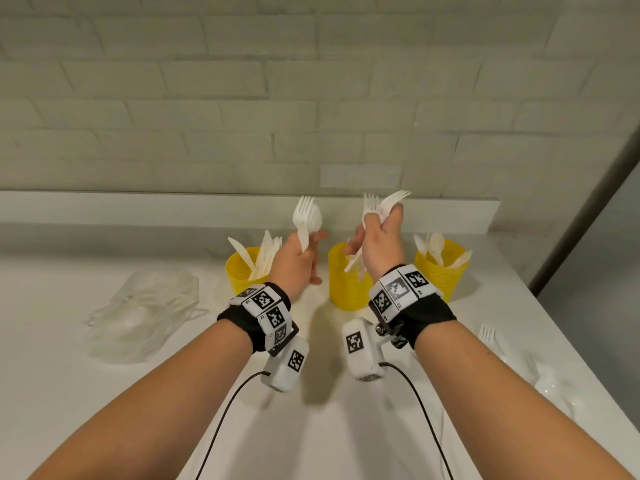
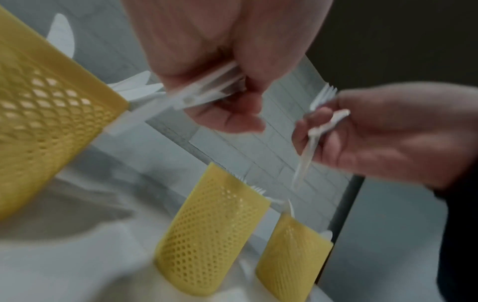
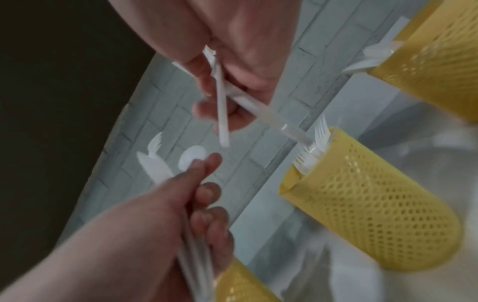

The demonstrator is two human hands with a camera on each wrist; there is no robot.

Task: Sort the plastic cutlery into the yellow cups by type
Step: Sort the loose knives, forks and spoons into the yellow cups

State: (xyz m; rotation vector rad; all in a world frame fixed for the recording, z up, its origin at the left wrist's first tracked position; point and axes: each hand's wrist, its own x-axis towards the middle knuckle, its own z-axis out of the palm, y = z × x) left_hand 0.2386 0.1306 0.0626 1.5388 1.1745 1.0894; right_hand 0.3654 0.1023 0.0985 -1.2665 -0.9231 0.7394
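Three yellow mesh cups stand in a row on the white table. The left cup [image 1: 239, 271] holds knives, the middle cup [image 1: 346, 289] forks [image 3: 314, 147], the right cup [image 1: 441, 271] spoons. My left hand [image 1: 301, 261] is raised between the left and middle cups and grips a fork and a spoon [image 1: 306, 216] upright by their handles [image 2: 204, 94]. My right hand [image 1: 379, 240] hovers over the middle cup and grips a few forks [image 1: 381, 204], tines up, handles [image 3: 271, 116] pointing down toward that cup [image 3: 367, 216].
A clear plastic bag [image 1: 145, 313] with white cutlery lies on the table at the left. Loose forks and spoons [image 1: 519, 365] lie near the table's right edge. A brick wall with a ledge [image 1: 138, 206] rises just behind the cups. Cables hang from both wrists.
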